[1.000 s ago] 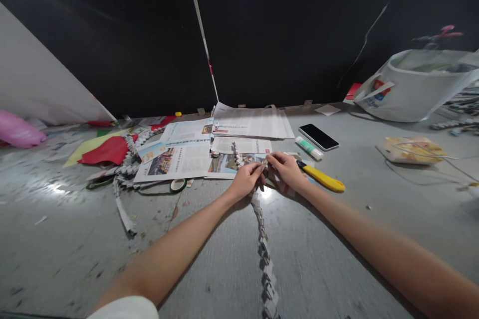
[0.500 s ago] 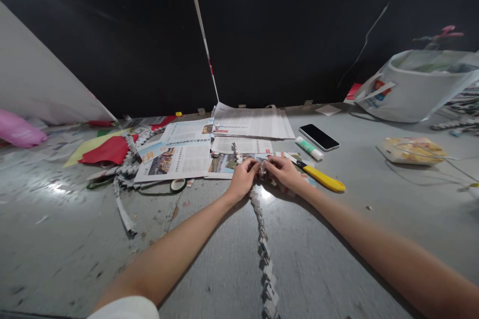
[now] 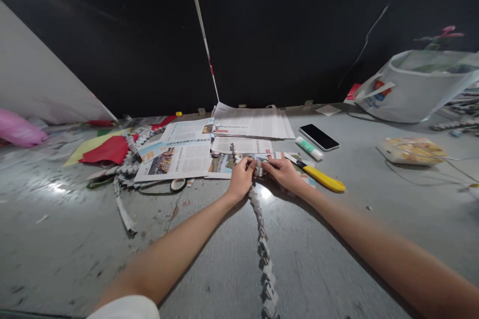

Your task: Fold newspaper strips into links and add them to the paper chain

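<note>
A zigzag chain of folded newspaper (image 3: 265,259) runs from the near table edge up to my hands. My left hand (image 3: 241,179) is closed, pinching the chain's far end between thumb and fingers, and a short bit of it pokes out beyond the knuckles. Just to the right, my right hand (image 3: 282,172) is closed too, its fingertips close to the left thumb. Whatever those fingertips hold is too small to make out. Printed newspaper pieces (image 3: 220,163) lie behind and under the hands. A yellow utility knife (image 3: 322,178) with its blade out rests beside my right hand.
A glue stick (image 3: 309,148) and a phone (image 3: 319,137) lie at the back right, near a white bag (image 3: 422,92) and a yellow packet (image 3: 413,151). Newspaper sheets (image 3: 187,157), a tape roll (image 3: 178,185) and red paper (image 3: 107,150) lie left. A black panel (image 3: 299,35) stands behind.
My hands have drawn slightly apart at the fingertips, the left shifting a little to the left. The chain and the things around lie as before.
</note>
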### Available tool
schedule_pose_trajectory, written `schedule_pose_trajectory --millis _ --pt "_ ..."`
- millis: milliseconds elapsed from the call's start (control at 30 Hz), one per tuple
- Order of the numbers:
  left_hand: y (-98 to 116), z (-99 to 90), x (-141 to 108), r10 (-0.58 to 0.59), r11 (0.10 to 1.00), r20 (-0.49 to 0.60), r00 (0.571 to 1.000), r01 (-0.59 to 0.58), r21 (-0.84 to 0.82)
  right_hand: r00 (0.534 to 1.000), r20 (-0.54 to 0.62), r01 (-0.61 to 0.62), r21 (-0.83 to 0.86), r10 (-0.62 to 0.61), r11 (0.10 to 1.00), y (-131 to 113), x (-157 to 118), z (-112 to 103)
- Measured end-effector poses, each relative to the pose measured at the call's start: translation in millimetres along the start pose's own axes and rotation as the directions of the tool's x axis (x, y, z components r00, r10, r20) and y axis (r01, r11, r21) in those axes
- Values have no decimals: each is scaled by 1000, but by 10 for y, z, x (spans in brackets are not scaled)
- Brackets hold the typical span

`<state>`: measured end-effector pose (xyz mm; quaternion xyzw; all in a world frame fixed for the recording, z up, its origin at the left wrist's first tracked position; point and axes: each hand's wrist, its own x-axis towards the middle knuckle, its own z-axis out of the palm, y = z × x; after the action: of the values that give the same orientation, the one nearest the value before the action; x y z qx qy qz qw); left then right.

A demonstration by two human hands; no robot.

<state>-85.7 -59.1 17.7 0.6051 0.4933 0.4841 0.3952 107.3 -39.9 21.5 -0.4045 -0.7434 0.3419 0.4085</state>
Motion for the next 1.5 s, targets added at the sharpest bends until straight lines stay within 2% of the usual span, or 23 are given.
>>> schedule_pose_trajectory --millis 200,367,467,767,967,1167,1267,1500 --pt "-8 2 6 1 1000 -30 1000 -1 -9 999 -22 27 -31 -28 999 36 2 -6" --pt "-16 3 18 0 999 -36 999 -1 -40 999 6 -48 73 48 996 58 14 12" --pt "-25 3 27 -3 998 -49 999 0 -60 997 18 -77 68 76 995 76 22 9" --pt "-9 -5 18 7 998 -34 999 -9 -58 1000 -3 17 8 -17 1000 55 3 -2" --pt "-3 0 3 3 999 3 1000 -3 -51 995 -73 77 33 -74 996 25 9 31" --pt "-31 19 -3 12 997 82 997 -6 -71 988 -96 121 11 -120 993 53 13 26" --pt "-52 25 8 19 996 99 995 -11 -85 990 -104 92 2 -91 996 65 16 25" --pt "-49 20 15 3 993 53 999 3 -116 994 -101 39 38 -35 999 32 3 19"
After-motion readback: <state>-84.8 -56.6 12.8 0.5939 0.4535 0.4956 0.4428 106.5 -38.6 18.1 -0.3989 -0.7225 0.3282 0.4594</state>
